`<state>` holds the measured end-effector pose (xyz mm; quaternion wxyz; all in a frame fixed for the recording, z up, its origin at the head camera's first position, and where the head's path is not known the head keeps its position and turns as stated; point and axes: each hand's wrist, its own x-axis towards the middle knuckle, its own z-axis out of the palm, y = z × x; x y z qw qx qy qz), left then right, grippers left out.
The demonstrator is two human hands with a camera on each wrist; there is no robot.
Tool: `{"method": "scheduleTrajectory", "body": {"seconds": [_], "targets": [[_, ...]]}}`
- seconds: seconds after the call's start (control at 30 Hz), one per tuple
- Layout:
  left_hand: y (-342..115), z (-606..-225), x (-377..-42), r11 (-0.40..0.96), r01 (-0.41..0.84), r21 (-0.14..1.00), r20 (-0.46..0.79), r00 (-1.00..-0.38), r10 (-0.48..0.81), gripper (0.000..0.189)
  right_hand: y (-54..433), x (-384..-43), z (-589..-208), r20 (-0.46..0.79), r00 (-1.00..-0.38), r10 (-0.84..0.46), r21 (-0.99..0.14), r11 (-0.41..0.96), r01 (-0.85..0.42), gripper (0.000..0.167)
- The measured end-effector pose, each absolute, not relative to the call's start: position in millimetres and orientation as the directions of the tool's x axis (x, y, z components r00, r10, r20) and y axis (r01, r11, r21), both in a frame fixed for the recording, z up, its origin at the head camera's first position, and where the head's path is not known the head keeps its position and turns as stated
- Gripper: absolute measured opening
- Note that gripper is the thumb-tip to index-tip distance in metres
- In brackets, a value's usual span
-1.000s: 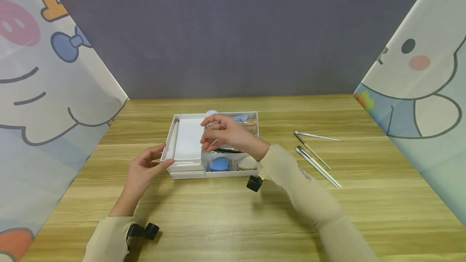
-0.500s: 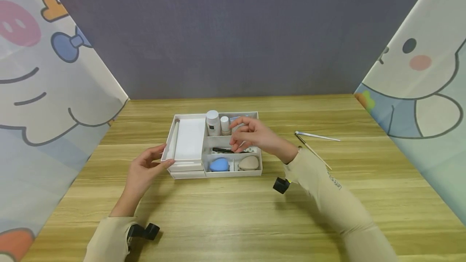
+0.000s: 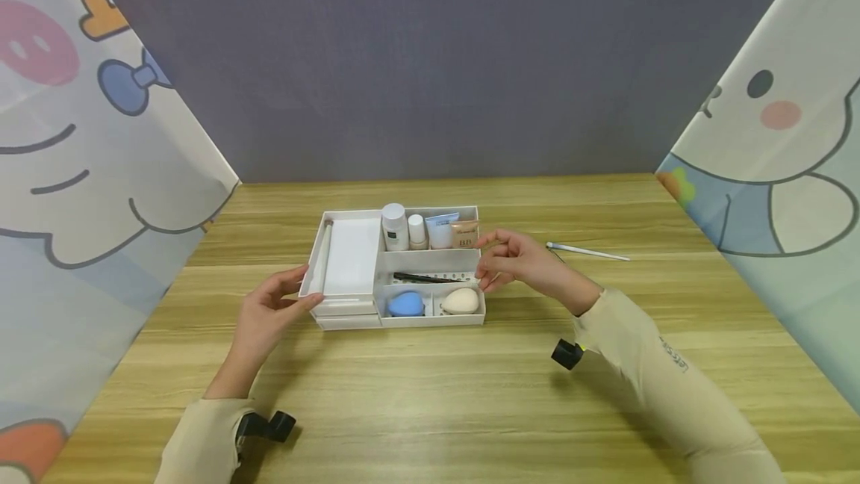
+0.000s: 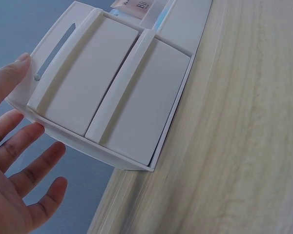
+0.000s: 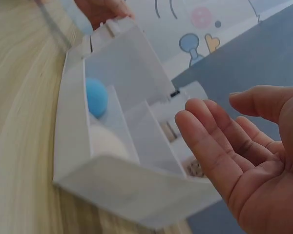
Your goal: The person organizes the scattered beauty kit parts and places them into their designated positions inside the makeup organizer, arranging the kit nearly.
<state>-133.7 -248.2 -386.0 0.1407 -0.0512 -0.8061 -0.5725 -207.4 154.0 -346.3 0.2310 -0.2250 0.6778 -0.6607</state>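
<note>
- Your right hand (image 3: 517,264) has shifted rightward, now just beside the right end of the white organizer (image 3: 433,322) on the table (image 3: 403,402), fingers loose, nothing held
- Left hand (image 3: 269,312) lightly pinches its left corner
- Looks like reaching for the brush (image 3: 591,251); next move calls for a thumb-and-finger pinch

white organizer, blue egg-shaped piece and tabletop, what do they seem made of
White organizer: probably plastic, satin finish, judging by its smooth, thin, even walls.
Blue egg-shaped piece: perhaps soft foam; matte, with softly shaded, even colour, but rubber is possible.
Tabletop: wood or printed laminate, low sheen; streaky grain fits both.
</note>
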Motion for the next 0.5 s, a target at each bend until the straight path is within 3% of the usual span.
{"method": "scheduleTrajectory", "body": {"seconds": [0.5], "targets": [[-248.6,-386.2,-133.3,0.348,0.232,0.908,0.275,-0.958,-0.079,0.047,210.6,-206.3,-368.1,-0.019,-0.825,-0.564,-0.995,0.092,-0.041,0.022]]}}
